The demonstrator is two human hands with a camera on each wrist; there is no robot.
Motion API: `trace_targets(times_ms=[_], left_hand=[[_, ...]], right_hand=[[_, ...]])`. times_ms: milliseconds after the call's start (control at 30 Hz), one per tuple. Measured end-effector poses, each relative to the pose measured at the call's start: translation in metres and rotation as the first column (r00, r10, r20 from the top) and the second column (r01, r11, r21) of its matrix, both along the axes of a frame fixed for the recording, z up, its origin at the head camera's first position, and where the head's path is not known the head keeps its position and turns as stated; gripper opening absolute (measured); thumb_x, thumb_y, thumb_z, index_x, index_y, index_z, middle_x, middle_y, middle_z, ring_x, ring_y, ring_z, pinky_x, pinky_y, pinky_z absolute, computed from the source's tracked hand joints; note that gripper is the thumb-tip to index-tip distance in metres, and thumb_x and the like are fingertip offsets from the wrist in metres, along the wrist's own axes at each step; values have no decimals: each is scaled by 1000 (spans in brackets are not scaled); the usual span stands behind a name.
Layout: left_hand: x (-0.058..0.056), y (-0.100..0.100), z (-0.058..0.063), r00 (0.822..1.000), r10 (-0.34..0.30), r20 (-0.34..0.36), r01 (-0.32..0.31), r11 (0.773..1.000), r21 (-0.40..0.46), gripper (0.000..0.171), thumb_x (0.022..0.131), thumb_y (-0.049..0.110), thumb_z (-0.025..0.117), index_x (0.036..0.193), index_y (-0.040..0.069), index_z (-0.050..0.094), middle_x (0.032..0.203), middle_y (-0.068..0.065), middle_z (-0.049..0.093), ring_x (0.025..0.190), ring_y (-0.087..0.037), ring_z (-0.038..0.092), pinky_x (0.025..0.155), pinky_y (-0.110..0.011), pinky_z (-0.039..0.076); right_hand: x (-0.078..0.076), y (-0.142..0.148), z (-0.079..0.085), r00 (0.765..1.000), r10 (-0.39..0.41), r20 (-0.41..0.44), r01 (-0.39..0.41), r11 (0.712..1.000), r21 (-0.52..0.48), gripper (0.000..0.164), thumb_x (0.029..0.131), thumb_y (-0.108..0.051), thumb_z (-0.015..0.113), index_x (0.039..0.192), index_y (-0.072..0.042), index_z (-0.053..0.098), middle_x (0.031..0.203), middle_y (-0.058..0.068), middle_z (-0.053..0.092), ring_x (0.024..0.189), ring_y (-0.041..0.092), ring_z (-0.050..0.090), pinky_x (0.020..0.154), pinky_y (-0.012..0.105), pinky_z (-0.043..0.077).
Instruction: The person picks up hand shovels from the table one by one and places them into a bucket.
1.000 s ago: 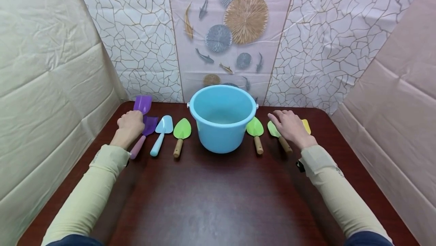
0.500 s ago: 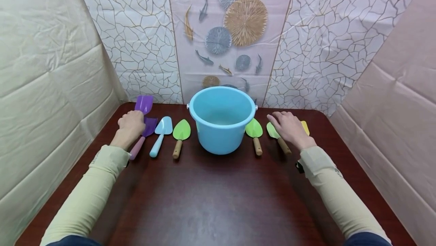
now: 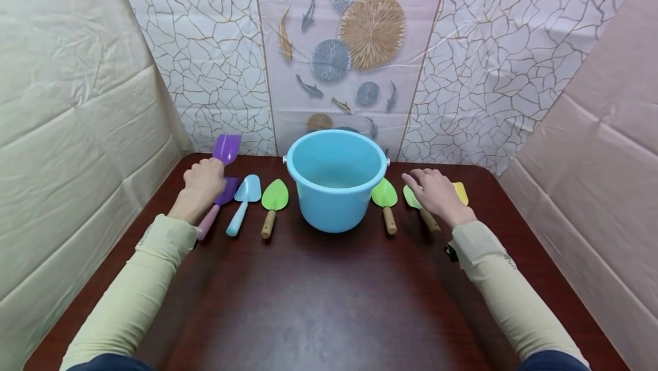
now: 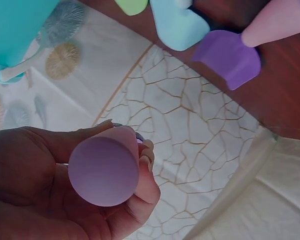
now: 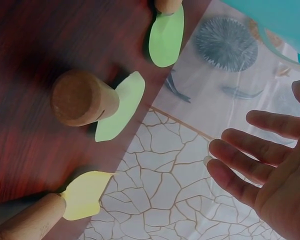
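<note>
In the head view my left hand (image 3: 202,184) grips a toy shovel whose purple blade (image 3: 227,149) sticks out beyond the fingers. Its pink handle (image 4: 104,170) points at the camera in the left wrist view, with fingers and thumb curled round it. Below that hand, a second purple shovel (image 3: 208,221) with a pink handle lies on the table. My right hand (image 3: 436,193) hovers with relaxed fingers over a pale green trowel (image 3: 429,220) and a yellow trowel (image 3: 461,192); the right wrist view shows nothing in it.
A light blue bucket (image 3: 334,205) stands upright at the back centre of the dark table (image 3: 319,302). Left of it lie a blue trowel (image 3: 241,211) and a green trowel (image 3: 275,195). Another green trowel (image 3: 385,193) lies right of it. Patterned cloth (image 3: 221,63) hangs behind.
My left hand has lifted the purple shovel and moved slightly to the right and away from me. My right hand has hardly moved.
</note>
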State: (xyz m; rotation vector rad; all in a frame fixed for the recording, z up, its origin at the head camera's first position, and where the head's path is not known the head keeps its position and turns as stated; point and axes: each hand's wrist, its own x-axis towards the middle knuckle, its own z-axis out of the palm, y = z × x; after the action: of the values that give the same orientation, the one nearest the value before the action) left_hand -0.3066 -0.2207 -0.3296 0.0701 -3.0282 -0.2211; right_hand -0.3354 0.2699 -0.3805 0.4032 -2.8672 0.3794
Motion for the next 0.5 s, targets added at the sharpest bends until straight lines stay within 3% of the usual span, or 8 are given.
trace_targets(times_ms=[167, 500], left_hand=[[2, 5, 6, 1000, -3, 8, 3, 1000, -8, 24, 89, 7, 46, 100, -13, 54, 98, -34, 58, 94, -52, 59, 73, -59, 48], [6, 14, 19, 998, -35, -55, 35, 999, -1, 18, 93, 12, 48, 91, -4, 57, 98, -29, 61, 93, -49, 59, 72, -59, 48]], right_hand=[[0, -2, 0, 1000, 3, -2, -3, 1000, -6, 62, 103, -47, 33, 131, 4, 53, 130, 27, 56, 121, 44, 50, 100, 58, 40], [-2, -6, 3, 1000, 0, 5, 0, 1000, -5, 62, 103, -48, 33, 132, 4, 53, 132, 28, 55, 121, 45, 49, 101, 58, 40]])
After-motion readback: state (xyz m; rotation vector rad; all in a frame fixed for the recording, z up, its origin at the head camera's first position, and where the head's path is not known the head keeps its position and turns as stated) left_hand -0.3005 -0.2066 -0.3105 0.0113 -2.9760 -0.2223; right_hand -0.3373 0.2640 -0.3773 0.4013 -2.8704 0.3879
